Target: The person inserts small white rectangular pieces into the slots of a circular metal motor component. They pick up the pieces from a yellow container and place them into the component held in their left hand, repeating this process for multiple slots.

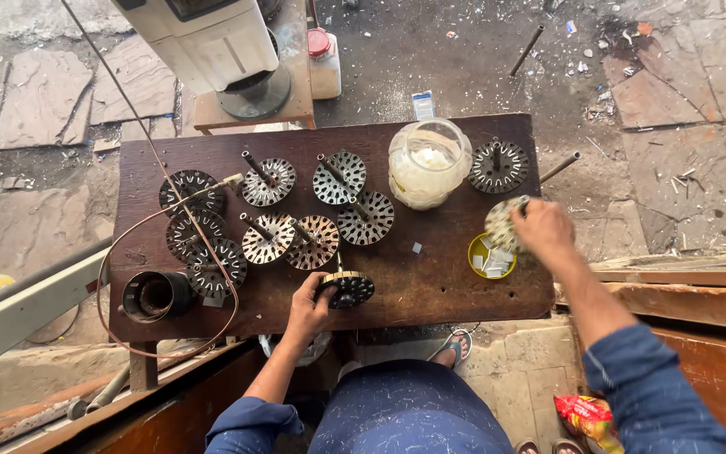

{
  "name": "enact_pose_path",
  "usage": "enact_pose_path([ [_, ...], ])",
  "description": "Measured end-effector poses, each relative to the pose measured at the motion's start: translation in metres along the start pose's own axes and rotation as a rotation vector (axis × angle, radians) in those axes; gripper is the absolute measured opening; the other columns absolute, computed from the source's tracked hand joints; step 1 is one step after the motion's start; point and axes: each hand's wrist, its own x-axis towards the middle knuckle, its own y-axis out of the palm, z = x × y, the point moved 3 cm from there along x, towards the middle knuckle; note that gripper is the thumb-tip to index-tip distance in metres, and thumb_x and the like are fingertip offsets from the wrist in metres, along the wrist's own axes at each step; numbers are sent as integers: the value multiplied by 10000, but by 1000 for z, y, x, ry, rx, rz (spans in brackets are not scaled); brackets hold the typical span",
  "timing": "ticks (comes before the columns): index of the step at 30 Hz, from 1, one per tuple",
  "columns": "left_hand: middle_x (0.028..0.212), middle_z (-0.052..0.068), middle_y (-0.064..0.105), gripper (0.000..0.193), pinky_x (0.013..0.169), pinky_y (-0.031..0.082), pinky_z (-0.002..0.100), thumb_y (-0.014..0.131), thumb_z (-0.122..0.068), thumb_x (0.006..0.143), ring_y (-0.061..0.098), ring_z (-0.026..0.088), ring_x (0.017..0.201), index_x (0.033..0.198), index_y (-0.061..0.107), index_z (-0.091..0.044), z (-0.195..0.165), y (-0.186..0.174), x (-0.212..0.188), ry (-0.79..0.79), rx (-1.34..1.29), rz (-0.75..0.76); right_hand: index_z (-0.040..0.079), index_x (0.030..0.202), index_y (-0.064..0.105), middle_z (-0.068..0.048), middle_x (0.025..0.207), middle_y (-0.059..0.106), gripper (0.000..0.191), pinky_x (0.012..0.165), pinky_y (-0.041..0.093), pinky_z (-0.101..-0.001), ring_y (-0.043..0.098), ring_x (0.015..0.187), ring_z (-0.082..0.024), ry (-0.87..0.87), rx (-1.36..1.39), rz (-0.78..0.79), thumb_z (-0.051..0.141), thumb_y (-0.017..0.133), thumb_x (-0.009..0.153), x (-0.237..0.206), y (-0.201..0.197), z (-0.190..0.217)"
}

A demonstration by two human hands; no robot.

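Observation:
My left hand (308, 308) grips a round slotted metal core (349, 288) standing on the near edge of the dark wooden table (430, 286). My right hand (541, 229) holds another slotted metal disc (502, 224) just above a small yellow lid (487, 261) filled with white paper slips. Several similar slotted discs on shafts (313, 220) lie across the table's middle and left. One more disc (498, 166) sits at the far right.
A clear glass jar (428, 162) of white pieces stands at the back centre. A dark cylinder (155, 296) and a loop of copper wire (111, 269) occupy the left end. A machine base (249, 84) sits on a stool behind the table. A red packet (586, 414) lies by my right leg.

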Motion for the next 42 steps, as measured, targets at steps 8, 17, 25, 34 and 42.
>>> enact_pose_path([
  [8,871,64,710,179,726,518,280,673,-27,939,608,114,784,1117,652,-26,-3,0,-1,-54,59,-11,36,1005,747,-250,879,741,350,743,577,-516,730,821,-415,-159,251,-349,384,716,978,29,-15,15],
  [17,893,78,724,175,743,540,287,670,-42,947,654,137,813,1121,654,-28,-12,2,0,-57,62,42,20,1155,640,-216,824,722,349,647,587,-495,718,721,-348,-44,477,-237,328,700,1002,-7,7,14],
  [25,937,118,737,230,776,556,338,699,-149,931,701,200,843,1112,658,-13,-37,89,-2,-15,31,-34,133,1031,790,-138,1107,726,318,868,542,-493,688,1035,-375,-22,235,-129,370,819,820,-34,73,14],
  [34,1057,76,750,296,875,539,290,642,-202,1017,682,147,967,1227,682,3,-37,129,12,0,-179,-32,87,1118,759,-183,1026,759,247,848,576,-418,741,943,-308,-163,644,-428,202,782,901,-83,42,19],
  [42,1341,38,619,359,1037,477,272,565,-49,989,591,133,1191,1335,595,-142,-40,145,12,-118,-587,154,50,1066,786,-123,1057,783,167,817,626,-306,768,925,-192,-410,1036,-473,88,791,903,-173,85,67],
])
